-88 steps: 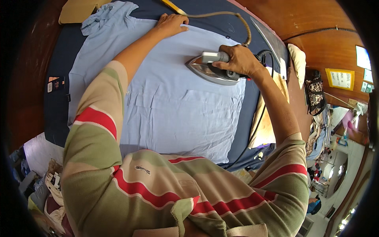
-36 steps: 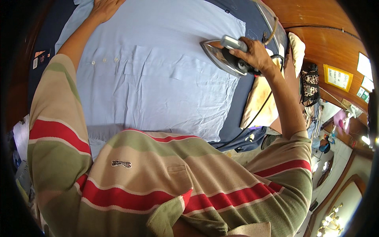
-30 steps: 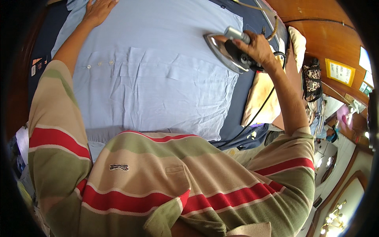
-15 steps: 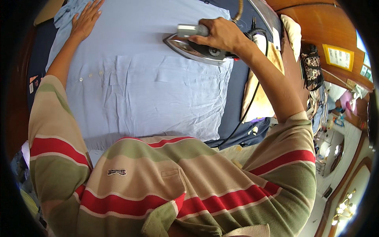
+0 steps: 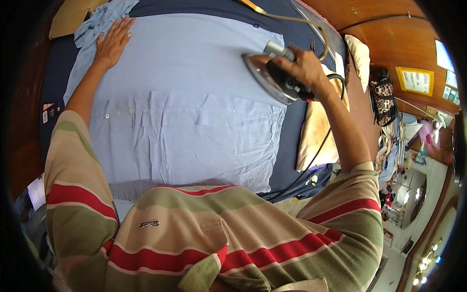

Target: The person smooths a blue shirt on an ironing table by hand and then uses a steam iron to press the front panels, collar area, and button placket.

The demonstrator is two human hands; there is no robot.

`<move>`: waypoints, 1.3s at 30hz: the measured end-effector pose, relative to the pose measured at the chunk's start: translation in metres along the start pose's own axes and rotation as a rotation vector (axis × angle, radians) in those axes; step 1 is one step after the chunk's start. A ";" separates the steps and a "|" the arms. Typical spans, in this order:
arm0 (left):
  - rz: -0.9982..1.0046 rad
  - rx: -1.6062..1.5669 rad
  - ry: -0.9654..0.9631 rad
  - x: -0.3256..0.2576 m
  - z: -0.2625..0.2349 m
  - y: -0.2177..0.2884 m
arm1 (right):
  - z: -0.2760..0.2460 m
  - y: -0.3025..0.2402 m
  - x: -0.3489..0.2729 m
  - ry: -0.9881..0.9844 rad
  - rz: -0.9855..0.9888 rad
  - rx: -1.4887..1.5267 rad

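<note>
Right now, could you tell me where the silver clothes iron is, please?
In the head view, the silver clothes iron is upper right, gripped by the right hand, at the light blue shirt's right edge.

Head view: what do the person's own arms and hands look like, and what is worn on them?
Both hands, left and right, are bare: no gloves, rings or watch visible. The forearms are bare too. Short knit sleeves end near the elbows, with broad beige, olive and red stripes edged in thin white lines.

The iron's (image 5: pixel 272 78) handle is hidden (inside the gripping right hand (image 5: pixel 304 68)).
</note>
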State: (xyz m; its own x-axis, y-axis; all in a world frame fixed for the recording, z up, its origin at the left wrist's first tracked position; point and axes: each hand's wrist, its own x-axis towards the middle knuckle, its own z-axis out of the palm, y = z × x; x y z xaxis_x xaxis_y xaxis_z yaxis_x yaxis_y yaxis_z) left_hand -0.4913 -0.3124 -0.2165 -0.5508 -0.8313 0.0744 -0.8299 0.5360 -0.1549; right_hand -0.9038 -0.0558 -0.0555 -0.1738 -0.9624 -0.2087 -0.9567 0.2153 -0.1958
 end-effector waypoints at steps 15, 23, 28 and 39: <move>0.095 -0.223 -0.133 0.001 -0.041 0.011 | 0.002 -0.040 0.061 -0.089 -0.286 0.235; -0.092 -0.372 0.329 -0.066 -0.052 0.017 | 0.027 -0.192 0.088 -0.077 -0.620 0.159; -0.277 -0.384 0.126 -0.184 -0.046 0.014 | 0.017 -0.216 0.028 -0.138 -0.543 0.232; -0.222 -0.118 -0.081 -0.208 -0.031 -0.008 | 0.042 -0.178 -0.063 -0.188 -0.325 0.070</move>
State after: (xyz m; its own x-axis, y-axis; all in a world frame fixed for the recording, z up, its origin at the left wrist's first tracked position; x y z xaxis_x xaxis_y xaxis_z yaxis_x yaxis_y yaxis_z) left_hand -0.3728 -0.1396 -0.1999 -0.3493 -0.9369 0.0142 -0.9368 0.3488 -0.0268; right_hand -0.7127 -0.0268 -0.0482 0.1877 -0.9365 -0.2962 -0.9357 -0.0787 -0.3440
